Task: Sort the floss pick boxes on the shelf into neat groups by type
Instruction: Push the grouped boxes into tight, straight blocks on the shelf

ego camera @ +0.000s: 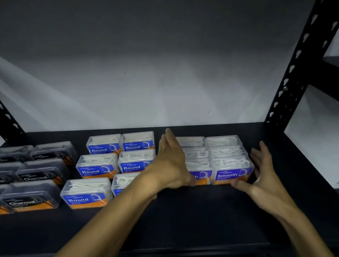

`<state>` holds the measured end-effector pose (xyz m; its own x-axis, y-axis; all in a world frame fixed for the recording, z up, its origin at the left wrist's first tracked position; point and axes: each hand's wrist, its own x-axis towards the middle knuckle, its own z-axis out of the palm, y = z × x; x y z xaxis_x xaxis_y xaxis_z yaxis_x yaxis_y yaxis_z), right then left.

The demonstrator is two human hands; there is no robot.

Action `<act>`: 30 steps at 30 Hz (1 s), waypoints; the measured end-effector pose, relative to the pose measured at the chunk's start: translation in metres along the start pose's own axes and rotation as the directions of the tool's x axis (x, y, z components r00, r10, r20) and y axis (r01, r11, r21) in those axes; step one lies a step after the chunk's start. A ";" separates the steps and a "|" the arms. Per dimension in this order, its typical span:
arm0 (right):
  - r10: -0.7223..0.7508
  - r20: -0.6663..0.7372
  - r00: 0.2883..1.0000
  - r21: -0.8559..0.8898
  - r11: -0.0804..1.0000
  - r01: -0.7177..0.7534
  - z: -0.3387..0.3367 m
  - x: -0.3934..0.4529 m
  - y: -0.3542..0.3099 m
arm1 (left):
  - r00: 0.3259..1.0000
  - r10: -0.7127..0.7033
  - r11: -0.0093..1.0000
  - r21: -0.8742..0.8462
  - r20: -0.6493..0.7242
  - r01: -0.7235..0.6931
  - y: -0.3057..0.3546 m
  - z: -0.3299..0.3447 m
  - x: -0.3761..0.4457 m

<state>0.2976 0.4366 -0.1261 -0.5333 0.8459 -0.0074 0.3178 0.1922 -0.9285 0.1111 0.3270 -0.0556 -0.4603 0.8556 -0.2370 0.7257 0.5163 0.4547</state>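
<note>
Head view, single entry: shelf [207, 214], dark metal, carrying three blocks of floss pick boxes. Item one, Charcoal boxes [24, 176], dark-lidded, at far left, two columns, rows a little staggered. Item two, Round boxes [103, 171], blue and orange labels, in the middle, two columns, the near right one partly hidden under my forearm. Item three, Smooth boxes [224, 160], clear-lidded, at right, two columns running back toward the white backing sheet [128, 70]. My left hand [172, 165] lies flat against the left flank of the Smooth block, its fingers [168, 136] straight and together, pointing toward the back. My right hand [265, 178] stands just beside the block's right flank, fingers spread and relaxed, thumb reaching along the front edge near the label; whether it actually touches the box I cannot tell. Neither hand grips anything. Judgement: sorting by type looks essentially done, and the step in hand is squaring up the Smooth block. To do it well I would press both palms inward evenly so the columns close without a box riding up, then nudge the front row flush with my thumbs, labels facing out. Noted beyond: upright post [300, 65], perforated, at right rear of the shelf.
</note>
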 end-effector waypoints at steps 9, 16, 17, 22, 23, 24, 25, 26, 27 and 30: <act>0.035 0.278 0.960 0.142 0.987 -0.077 -0.018 0.024 0.008 | 0.981 -0.111 0.991 -0.053 0.159 0.121 0.000 -0.003 0.019; 0.005 0.296 0.955 0.146 0.988 -0.051 -0.016 0.029 0.004 | 0.982 -0.128 0.984 -0.106 0.136 0.143 -0.002 0.002 0.024; 0.005 0.287 0.958 0.151 0.987 -0.051 -0.015 0.029 0.004 | 0.983 -0.126 0.984 -0.108 0.132 0.141 -0.002 0.003 0.024; 0.006 0.268 0.963 0.202 0.977 -0.062 -0.010 0.030 0.003 | 0.985 -0.123 0.982 -0.128 0.119 0.138 -0.002 0.008 0.024; 0.005 0.264 0.965 0.212 0.975 -0.063 -0.010 0.030 0.004 | 0.985 -0.123 0.981 -0.133 0.117 0.139 -0.002 0.009 0.023; 0.004 0.260 0.966 0.218 0.974 -0.063 -0.009 0.030 0.004 | 0.986 -0.124 0.980 -0.140 0.115 0.139 -0.002 0.009 0.023; 0.003 0.258 0.966 0.222 0.973 -0.062 -0.009 0.030 0.005 | 0.986 -0.123 0.979 -0.147 0.111 0.138 -0.002 0.009 0.023; 0.002 0.258 0.966 0.221 0.973 -0.061 -0.009 0.030 0.005 | 0.987 -0.120 0.979 -0.152 0.106 0.135 -0.002 0.009 0.023; 0.000 0.261 0.965 0.219 0.974 -0.059 -0.009 0.029 0.006 | 0.988 -0.117 0.979 -0.156 0.103 0.133 -0.002 0.010 0.022; -0.012 0.263 0.965 0.213 0.976 -0.046 -0.010 0.028 0.006 | 0.988 -0.118 0.977 -0.164 0.099 0.133 -0.003 0.010 0.021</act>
<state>0.2923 0.4666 -0.1284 -0.7247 0.6827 -0.0935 0.1675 0.0429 -0.9849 0.1043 0.3442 -0.0701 -0.4895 0.7882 -0.3731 0.5641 0.6125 0.5537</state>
